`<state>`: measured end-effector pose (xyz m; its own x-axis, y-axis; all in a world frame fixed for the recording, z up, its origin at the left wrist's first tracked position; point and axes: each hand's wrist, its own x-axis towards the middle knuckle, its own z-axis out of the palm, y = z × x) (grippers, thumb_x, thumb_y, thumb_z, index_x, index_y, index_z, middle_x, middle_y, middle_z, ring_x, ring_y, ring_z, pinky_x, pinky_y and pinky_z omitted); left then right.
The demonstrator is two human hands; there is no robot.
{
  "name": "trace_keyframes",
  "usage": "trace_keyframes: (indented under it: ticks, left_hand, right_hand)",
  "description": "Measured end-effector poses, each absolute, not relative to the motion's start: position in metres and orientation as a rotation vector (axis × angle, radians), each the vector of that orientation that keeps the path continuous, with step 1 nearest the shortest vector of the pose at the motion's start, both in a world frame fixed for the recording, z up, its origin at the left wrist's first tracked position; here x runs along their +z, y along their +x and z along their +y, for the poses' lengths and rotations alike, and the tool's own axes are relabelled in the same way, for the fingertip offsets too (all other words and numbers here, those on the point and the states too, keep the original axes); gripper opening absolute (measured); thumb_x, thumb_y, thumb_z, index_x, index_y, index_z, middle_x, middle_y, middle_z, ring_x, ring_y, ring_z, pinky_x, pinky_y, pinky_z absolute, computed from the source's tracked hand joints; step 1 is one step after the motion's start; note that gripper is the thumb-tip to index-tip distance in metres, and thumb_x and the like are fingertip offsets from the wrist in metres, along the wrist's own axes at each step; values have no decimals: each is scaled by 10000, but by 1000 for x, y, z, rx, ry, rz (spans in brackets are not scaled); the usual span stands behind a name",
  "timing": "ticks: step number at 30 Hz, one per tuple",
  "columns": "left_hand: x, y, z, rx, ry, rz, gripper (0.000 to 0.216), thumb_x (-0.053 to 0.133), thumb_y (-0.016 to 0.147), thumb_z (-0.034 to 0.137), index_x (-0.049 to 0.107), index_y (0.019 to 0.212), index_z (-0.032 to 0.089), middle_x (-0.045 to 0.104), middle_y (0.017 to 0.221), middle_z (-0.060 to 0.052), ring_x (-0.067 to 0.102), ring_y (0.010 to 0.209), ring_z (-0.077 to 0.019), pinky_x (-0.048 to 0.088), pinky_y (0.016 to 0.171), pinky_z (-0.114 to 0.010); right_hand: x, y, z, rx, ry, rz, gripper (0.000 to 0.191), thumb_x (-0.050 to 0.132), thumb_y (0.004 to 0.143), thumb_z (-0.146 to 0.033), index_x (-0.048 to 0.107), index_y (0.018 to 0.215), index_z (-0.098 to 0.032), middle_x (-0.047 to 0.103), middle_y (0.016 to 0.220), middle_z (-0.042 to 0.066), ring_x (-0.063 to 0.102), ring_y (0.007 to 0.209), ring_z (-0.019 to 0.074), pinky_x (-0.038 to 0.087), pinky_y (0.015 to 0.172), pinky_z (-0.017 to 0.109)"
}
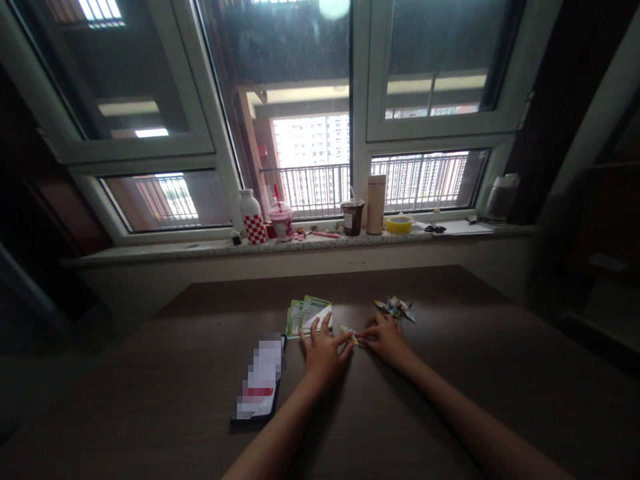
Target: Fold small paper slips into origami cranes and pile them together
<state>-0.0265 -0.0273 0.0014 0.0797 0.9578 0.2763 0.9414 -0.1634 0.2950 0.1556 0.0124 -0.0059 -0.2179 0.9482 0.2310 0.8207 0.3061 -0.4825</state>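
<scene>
A small piece of folded, patterned paper [345,329] lies on the table between my two hands. My left hand [321,353] reaches its index finger and thumb to the left side of this paper, the other fingers spread over the front of some green-and-white cards [317,309]. From the other side, my right hand [389,340] pinches the paper with thumb and index finger, its remaining fingers curled. Just beyond the right hand sits a small heap of folded colourful paper pieces [397,308]. The exact fold under the fingertips is too small to make out.
A phone [260,380] with a lit, blurred screen lies left of my left forearm on the brown table [165,373]. Along the windowsill [320,245] stand a checkered bottle [253,217], a pink drink cup [281,221], a dark cup [353,217], a beige flask [376,205] and yellow tape [399,225].
</scene>
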Motion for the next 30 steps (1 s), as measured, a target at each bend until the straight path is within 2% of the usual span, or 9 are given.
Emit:
trace_keyframes:
  ticks: [5, 10, 15, 30]
  left_hand:
    - [-3, -26, -26, 558, 2321, 1978, 355, 485, 900, 562, 581, 1241, 541, 263, 1603, 32, 143, 1469, -383, 15, 1086, -747]
    - [-6, -26, -24, 539, 2368, 1950, 387, 423, 921, 566, 521, 1295, 554, 229, 1614, 53, 86, 1482, -390, -59, 1082, -742]
    - [-7, -29, -22, 495, 2391, 1905, 414, 374, 925, 598, 471, 1326, 567, 190, 1626, 58, 63, 1486, -397, -64, 1075, -747]
    - [5, -26, -27, 484, 2326, 2037, 419, 410, 890, 624, 537, 1282, 549, 326, 1581, 34, 109, 1482, -395, -68, 1075, -742]
  right_hand:
    - [-5, 159, 14, 406, -1552, -2119, 155, 698, 803, -456, 766, 935, -411, 609, 1111, 21, 469, 1131, 253, 319, 992, 421]
    - [-7, 156, 13, 426, -1553, -2093, 147, 721, 790, -424, 773, 922, -386, 619, 1099, 23, 482, 1119, 245, 324, 985, 403]
    - [-9, 154, 15, 458, -1565, -2037, 133, 746, 768, -391, 781, 893, -361, 625, 1087, 31, 484, 1120, 249, 323, 974, 397]
    - [-6, 157, 16, 460, -1579, -2051, 124, 754, 755, -431, 787, 841, -348, 601, 1040, 30, 491, 1089, 233, 332, 965, 365]
